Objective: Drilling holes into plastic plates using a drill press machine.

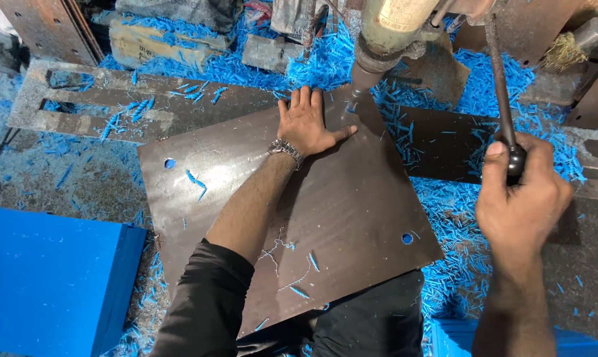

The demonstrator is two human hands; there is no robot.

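Observation:
A dark square metal plate [339, 205] lies tilted on the drill table, with round holes near its left corner [169, 162] and right corner [407, 238]. My left hand [307, 122] presses flat on the plate's far corner, fingers spread, a metal watch on the wrist. Just right of that hand, the drill bit [353, 100] of a drill press head [391, 33] touches the plate. My right hand [520, 192] grips the black knob of the press's feed lever [501, 86].
Blue plastic shavings [458, 218] cover the table and floor around the plate. A slotted steel base plate [87, 106] lies at the back left. A blue box [47, 277] stands at the lower left. Metal blocks and scrap sit along the back.

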